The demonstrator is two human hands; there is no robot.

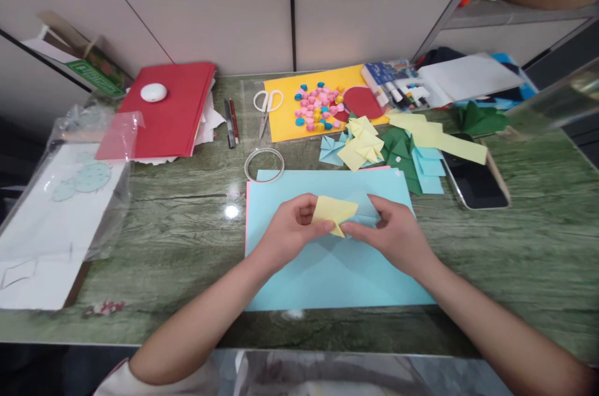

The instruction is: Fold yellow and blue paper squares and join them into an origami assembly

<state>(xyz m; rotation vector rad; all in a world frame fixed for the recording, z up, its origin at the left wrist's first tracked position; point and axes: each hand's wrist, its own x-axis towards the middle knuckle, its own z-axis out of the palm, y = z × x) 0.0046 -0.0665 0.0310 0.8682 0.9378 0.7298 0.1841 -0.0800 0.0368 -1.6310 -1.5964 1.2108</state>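
A small folded yellow paper (333, 211) is pinched between both hands above a large light blue sheet (327, 271) that lies flat on the green table (178, 221). My left hand (290, 231) grips the paper's left side with thumb and fingers. My right hand (393, 231) holds its right lower tip, and a bit of folded light blue paper (367, 216) shows behind the fingers.
Behind the sheet lie a tape ring (264, 164), folded yellow, blue and green papers (374, 149), a phone (473, 179), white scissors (266, 106), pens (231, 121), and a yellow card (285, 118) with small coloured pieces. A red folder (168, 112) and a plastic-wrapped white board (51, 221) are at the left.
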